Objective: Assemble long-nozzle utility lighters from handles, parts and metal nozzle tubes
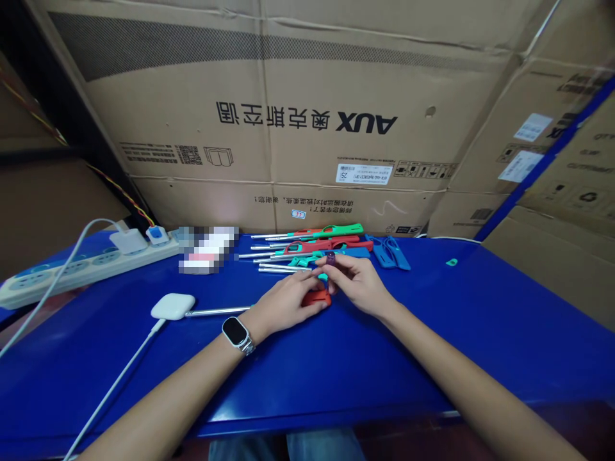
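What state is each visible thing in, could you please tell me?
Power strip: two plugs inserted.
White case: closed, cable attached.
Watch: worn, screen dark.
Orange lighter: held in the left hand.
Other lighters: piled on the table.
Cardboard box: standing, print upside down.

On the blue tabletop, long lighters were heaped near the far edge's middle, blue pieces just beside them. A small green piece was noted toward the far right corner, a white case and power strip toward the left edge.
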The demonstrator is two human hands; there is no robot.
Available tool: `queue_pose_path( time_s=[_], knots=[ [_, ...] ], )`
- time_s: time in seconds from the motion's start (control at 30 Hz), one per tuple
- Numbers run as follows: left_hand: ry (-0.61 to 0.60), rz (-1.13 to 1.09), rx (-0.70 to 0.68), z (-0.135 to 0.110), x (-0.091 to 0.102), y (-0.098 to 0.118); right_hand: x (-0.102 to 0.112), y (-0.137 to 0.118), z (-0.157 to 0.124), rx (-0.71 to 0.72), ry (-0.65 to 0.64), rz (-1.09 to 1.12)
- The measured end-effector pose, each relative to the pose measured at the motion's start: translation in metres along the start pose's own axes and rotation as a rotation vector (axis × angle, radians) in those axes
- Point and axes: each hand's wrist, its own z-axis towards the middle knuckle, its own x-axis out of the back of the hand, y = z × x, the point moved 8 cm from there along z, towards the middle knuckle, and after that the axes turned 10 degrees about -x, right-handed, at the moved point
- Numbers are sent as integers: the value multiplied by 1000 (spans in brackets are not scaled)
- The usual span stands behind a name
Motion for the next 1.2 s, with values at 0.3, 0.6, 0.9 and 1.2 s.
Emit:
queue_pose_path(
  time_s=[0.3, 0.6, 0.9, 1.2],
  knots=[
    [-29, 2, 6, 0, 3, 4, 3, 7, -1, -41, 202, 148],
    [-33, 33, 1, 1, 2, 4, -2, 12, 6, -90, 14, 168],
    [-56, 29, 34, 1, 2, 3, 2, 12, 2, -40, 125, 193],
    [-33, 74, -2, 0, -2, 2, 4, 15, 6, -51, 116, 231]
  ],
)
